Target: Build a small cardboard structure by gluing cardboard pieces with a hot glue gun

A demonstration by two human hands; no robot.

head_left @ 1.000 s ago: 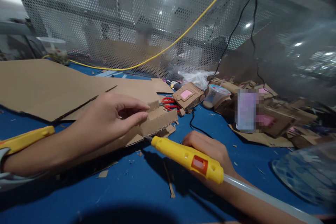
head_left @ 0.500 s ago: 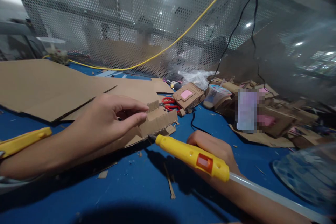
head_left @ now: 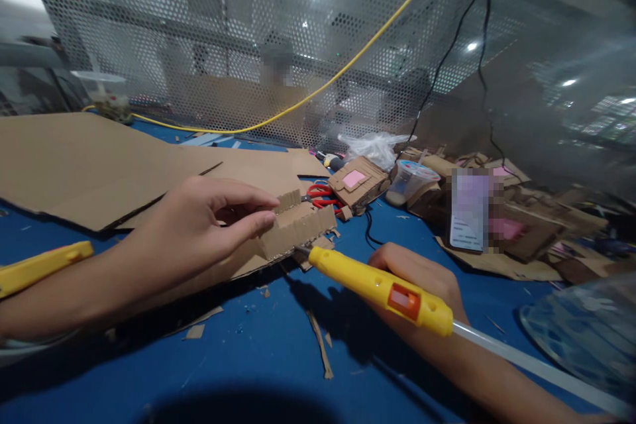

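Note:
Thumb and fingertips of my left hand (head_left: 213, 218) pinch the left end of a small cardboard piece with upright corrugated walls (head_left: 298, 228). That piece rests on flat cardboard. My right hand (head_left: 422, 285) is wrapped round a yellow glue gun (head_left: 377, 281), mostly hidden behind it. A clear glue stick (head_left: 527, 361) runs out of the gun's rear. The dark nozzle is at the lower edge of the front wall, close to its middle. Red-handled scissors (head_left: 320, 192) lie just behind the small piece.
Large cardboard sheets (head_left: 89, 165) cover the left. A yellow cutter (head_left: 44, 268) shows beside my left forearm. Behind are a cardboard box (head_left: 358, 182), a plastic cup (head_left: 412, 179) and a phone (head_left: 468, 212). A clear dome-like object (head_left: 586, 331) stands right. Scraps lie on the blue table (head_left: 248, 358).
The glue gun and my right hand have moved slightly right, and the nozzle has slid along the wall's lower edge. My left hand is nearly unmoved.

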